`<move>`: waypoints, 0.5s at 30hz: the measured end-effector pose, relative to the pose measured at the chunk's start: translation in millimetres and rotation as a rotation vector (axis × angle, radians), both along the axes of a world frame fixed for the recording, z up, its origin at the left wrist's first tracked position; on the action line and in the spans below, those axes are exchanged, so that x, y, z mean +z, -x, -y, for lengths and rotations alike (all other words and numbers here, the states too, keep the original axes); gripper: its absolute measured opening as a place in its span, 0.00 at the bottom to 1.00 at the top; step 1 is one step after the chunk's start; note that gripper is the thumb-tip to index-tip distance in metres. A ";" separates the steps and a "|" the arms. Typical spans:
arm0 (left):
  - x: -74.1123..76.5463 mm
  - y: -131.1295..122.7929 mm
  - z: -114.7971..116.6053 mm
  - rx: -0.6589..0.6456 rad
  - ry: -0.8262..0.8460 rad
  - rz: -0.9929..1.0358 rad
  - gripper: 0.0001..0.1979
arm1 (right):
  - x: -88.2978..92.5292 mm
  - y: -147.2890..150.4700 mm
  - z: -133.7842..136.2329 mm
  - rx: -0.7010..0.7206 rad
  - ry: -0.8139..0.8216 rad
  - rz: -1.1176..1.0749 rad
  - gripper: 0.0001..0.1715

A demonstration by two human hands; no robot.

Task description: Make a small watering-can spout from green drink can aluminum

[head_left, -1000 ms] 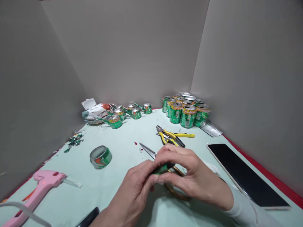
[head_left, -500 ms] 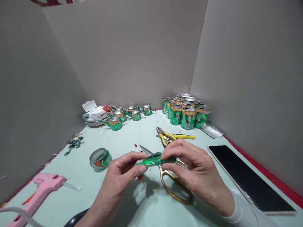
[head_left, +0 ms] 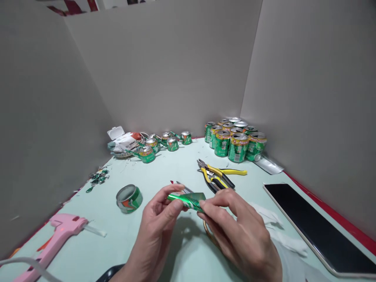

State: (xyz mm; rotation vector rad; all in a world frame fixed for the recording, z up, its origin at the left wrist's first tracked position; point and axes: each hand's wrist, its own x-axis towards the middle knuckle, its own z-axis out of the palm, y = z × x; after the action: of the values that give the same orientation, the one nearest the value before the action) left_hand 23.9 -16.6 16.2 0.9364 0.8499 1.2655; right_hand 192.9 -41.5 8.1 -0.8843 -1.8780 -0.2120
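Note:
Between both hands is a rolled strip of green can metal (head_left: 188,199), held above the table. My left hand (head_left: 161,215) pinches its left end between thumb and fingers. At the right end, the fingertips of my right hand (head_left: 237,227) are closed on the same strip. Below and behind the hands lie scissors (head_left: 184,187); their gold handles are mostly hidden by my right hand. Two yellow-and-black pliers (head_left: 217,175) rest just beyond the hands. An open-topped cut can base (head_left: 129,198) stands to the left of my left hand.
A pink glue gun (head_left: 63,239) with its cord lies at front left. Uncut green cans (head_left: 237,147) cluster at back right. Small cut-can pieces (head_left: 147,154) stand by a wipes pack (head_left: 125,143) at back left. Metal scraps (head_left: 99,178) lie left; a black-screened tablet (head_left: 317,227) lies right.
My right hand has turned and shifted slightly lower, now covering more of the scissors. The green strip looks more tightly rolled at its right end. The whole view has shifted a little.

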 end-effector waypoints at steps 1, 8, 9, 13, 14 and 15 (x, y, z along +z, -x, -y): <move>0.3 -1.7 0.3 -0.019 0.026 0.021 0.10 | -1.4 0.3 0.2 0.003 -0.014 -0.003 0.11; 4.2 -0.5 3.5 0.022 0.069 0.065 0.09 | -4.4 3.5 0.0 0.024 0.099 -0.105 0.08; 4.5 0.2 4.0 0.035 0.070 0.061 0.09 | -3.3 4.1 -0.5 0.032 0.136 -0.148 0.07; 2.8 1.8 5.0 0.044 0.039 0.027 0.10 | 2.0 4.3 -2.6 0.073 0.221 -0.245 0.07; 1.8 2.0 4.9 0.043 0.026 0.018 0.10 | 3.2 3.8 -3.1 0.086 0.231 -0.249 0.08; 0.8 2.2 4.6 0.048 0.013 0.013 0.09 | 4.1 3.2 -3.6 0.096 0.243 -0.249 0.07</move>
State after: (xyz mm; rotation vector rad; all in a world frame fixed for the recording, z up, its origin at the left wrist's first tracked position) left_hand 21.7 -21.2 17.0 0.9013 0.8738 1.3050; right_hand 189.7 -37.9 12.3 -0.9342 -1.7286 0.1821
